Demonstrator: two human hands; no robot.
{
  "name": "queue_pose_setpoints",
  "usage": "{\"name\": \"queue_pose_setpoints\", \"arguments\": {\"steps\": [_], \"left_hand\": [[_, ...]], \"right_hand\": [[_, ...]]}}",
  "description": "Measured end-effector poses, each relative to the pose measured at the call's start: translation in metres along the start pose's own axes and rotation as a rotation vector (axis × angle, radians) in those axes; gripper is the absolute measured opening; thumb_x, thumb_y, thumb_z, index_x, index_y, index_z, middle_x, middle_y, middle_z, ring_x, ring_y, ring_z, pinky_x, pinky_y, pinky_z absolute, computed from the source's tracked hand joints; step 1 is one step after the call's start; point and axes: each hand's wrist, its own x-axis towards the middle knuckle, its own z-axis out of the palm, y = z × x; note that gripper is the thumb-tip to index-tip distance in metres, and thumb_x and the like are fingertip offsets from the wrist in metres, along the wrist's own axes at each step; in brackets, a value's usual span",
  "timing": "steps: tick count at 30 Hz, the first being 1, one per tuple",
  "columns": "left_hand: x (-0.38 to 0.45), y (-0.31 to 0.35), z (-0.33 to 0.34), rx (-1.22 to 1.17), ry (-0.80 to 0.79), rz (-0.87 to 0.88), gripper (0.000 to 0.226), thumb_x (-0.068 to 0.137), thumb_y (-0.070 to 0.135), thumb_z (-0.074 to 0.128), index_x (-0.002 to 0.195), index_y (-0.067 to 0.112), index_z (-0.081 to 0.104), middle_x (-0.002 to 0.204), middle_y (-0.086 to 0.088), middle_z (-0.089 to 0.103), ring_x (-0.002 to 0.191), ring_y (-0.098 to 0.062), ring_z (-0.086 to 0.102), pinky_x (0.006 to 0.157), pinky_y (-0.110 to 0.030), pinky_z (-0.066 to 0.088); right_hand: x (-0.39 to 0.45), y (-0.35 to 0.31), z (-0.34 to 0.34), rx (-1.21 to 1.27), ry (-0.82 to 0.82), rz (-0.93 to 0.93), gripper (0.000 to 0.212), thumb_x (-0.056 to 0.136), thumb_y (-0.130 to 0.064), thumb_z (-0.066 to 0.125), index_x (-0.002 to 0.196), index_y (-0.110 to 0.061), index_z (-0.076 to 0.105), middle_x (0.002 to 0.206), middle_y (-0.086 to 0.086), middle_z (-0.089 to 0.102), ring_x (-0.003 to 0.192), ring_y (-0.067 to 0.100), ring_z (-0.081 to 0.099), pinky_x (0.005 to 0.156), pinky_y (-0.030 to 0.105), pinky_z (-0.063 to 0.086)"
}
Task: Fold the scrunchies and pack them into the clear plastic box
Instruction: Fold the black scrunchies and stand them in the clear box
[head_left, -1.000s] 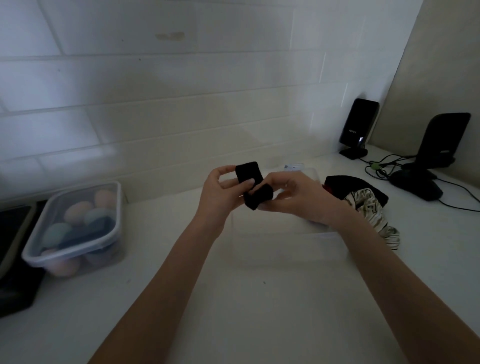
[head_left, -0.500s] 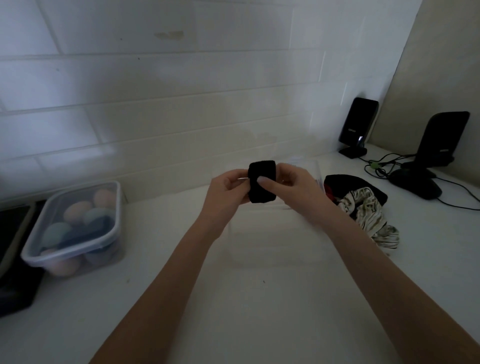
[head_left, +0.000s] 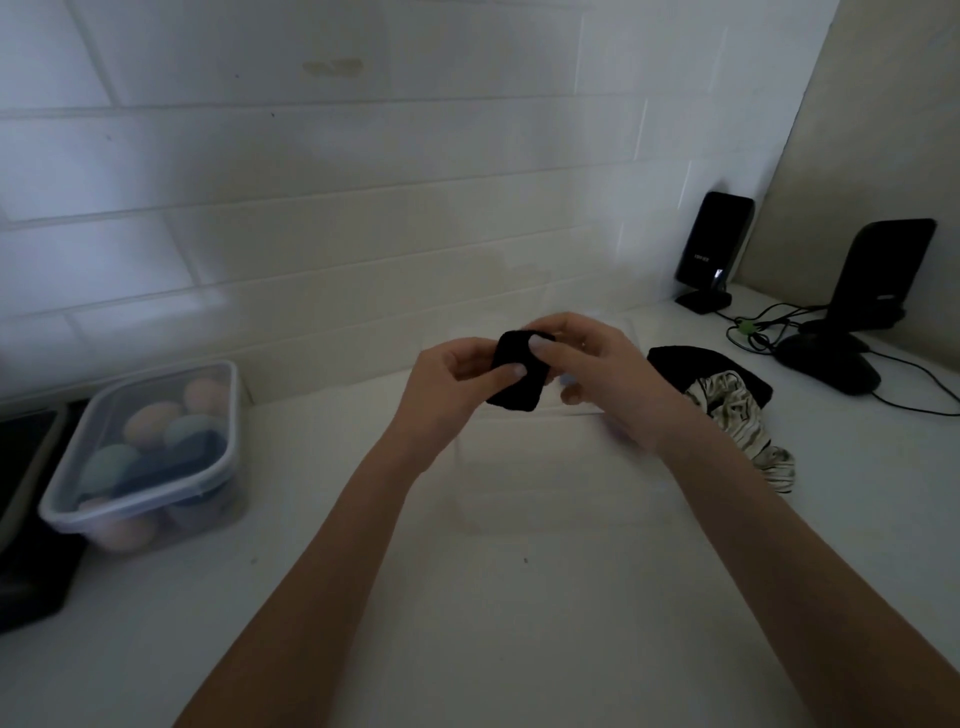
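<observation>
Both hands, left hand (head_left: 447, 379) and right hand (head_left: 602, 369), pinching folded black scrunchie (head_left: 517, 376) above clear box (head_left: 545, 467)

Lidded tub (head_left: 143, 457) left of box (head_left: 545, 467) (scrunchies (head_left: 727, 410) right).

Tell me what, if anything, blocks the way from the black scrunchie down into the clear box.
Nothing visible does. Both hands, left hand and right hand, hold the black scrunchie above the clear plastic box, whose top looks open and its inside empty.
</observation>
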Motion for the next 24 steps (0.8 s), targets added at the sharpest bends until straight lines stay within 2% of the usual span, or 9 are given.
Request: {"name": "queue_pose_setpoints", "arguments": {"steps": [3, 6, 8, 10, 13, 15, 17, 20, 24], "left_hand": [[-0.001, 0.002, -0.001, 0.066, -0.056, -0.009, 0.016, 0.077, 0.015, 0.073, 0.092, 0.018, 0.069, 0.089, -0.005, 0.075, 0.086, -0.018, 0.071, 0.079, -0.031, 0.055], [-0.002, 0.005, -0.003, 0.161, -0.045, -0.008, 0.019, 0.077, 0.023, 0.074, 0.088, 0.018, 0.059, 0.074, -0.011, 0.072, 0.071, -0.020, 0.069, 0.065, -0.030, 0.054], [-0.005, 0.006, -0.006, 0.211, -0.056, -0.011, 0.022, 0.079, 0.030, 0.070, 0.086, 0.017, 0.053, 0.063, -0.017, 0.061, 0.058, -0.019, 0.057, 0.054, -0.025, 0.047], [-0.010, 0.007, -0.010, 0.322, -0.100, -0.015, 0.024, 0.081, 0.035, 0.067, 0.087, 0.019, 0.050, 0.061, -0.016, 0.058, 0.055, -0.017, 0.051, 0.051, -0.022, 0.040], [-0.019, 0.008, -0.015, 0.730, -0.144, 0.104, 0.026, 0.081, 0.046, 0.061, 0.092, 0.030, 0.043, 0.063, 0.003, 0.064, 0.055, -0.011, 0.054, 0.059, -0.024, 0.038], [-0.025, 0.010, -0.016, 0.937, -0.173, 0.167, 0.026, 0.079, 0.045, 0.062, 0.091, 0.036, 0.040, 0.069, 0.014, 0.059, 0.067, -0.005, 0.054, 0.073, -0.030, 0.037], [-0.028, 0.011, -0.018, 1.015, -0.202, 0.153, 0.025, 0.077, 0.040, 0.067, 0.084, 0.037, 0.044, 0.072, 0.018, 0.054, 0.078, -0.009, 0.051, 0.079, -0.033, 0.035], [-0.028, 0.014, -0.023, 1.105, -0.181, 0.157, 0.018, 0.073, 0.036, 0.073, 0.078, 0.034, 0.056, 0.081, 0.015, 0.051, 0.085, -0.008, 0.043, 0.079, -0.032, 0.028], [-0.027, 0.017, -0.022, 1.241, -0.224, 0.132, 0.007, 0.076, 0.032, 0.070, 0.082, 0.033, 0.068, 0.080, 0.015, 0.049, 0.090, -0.008, 0.043, 0.080, -0.028, 0.018]], "right_hand": [[0.001, -0.001, -0.002, -0.011, 0.027, -0.017, 0.007, 0.087, -0.016, 0.064, 0.080, -0.017, 0.062, 0.057, -0.014, 0.062, 0.050, -0.003, 0.052, 0.050, 0.016, 0.038], [0.000, 0.000, -0.003, 0.015, -0.014, 0.000, 0.014, 0.084, -0.014, 0.067, 0.075, -0.016, 0.057, 0.053, -0.009, 0.061, 0.047, 0.004, 0.054, 0.046, 0.019, 0.041], [0.000, 0.001, -0.002, -0.013, -0.053, 0.019, 0.020, 0.083, -0.013, 0.069, 0.076, -0.016, 0.050, 0.048, -0.005, 0.059, 0.042, 0.010, 0.055, 0.042, 0.021, 0.043], [-0.001, 0.003, 0.002, -0.100, -0.101, 0.048, 0.026, 0.082, -0.014, 0.070, 0.075, -0.016, 0.044, 0.043, -0.002, 0.057, 0.039, 0.013, 0.056, 0.039, 0.022, 0.045], [-0.002, 0.007, 0.008, -0.237, -0.186, 0.121, 0.028, 0.081, -0.014, 0.071, 0.073, -0.015, 0.044, 0.047, 0.003, 0.062, 0.042, 0.015, 0.061, 0.042, 0.024, 0.052], [-0.003, 0.010, 0.011, -0.277, -0.246, 0.171, 0.025, 0.081, -0.013, 0.071, 0.074, -0.014, 0.047, 0.062, 0.014, 0.067, 0.051, 0.022, 0.067, 0.049, 0.029, 0.058], [-0.004, 0.014, 0.016, -0.289, -0.289, 0.200, 0.021, 0.080, -0.012, 0.071, 0.076, -0.013, 0.051, 0.075, 0.021, 0.071, 0.062, 0.027, 0.071, 0.057, 0.034, 0.061], [-0.006, 0.023, 0.028, -0.311, -0.301, 0.212, 0.013, 0.079, -0.007, 0.072, 0.078, -0.012, 0.060, 0.083, 0.021, 0.073, 0.067, 0.027, 0.072, 0.063, 0.034, 0.061], [-0.007, 0.029, 0.038, -0.448, -0.313, 0.176, 0.013, 0.076, -0.004, 0.074, 0.083, -0.012, 0.067, 0.087, 0.014, 0.073, 0.066, 0.022, 0.071, 0.062, 0.028, 0.061]]}}
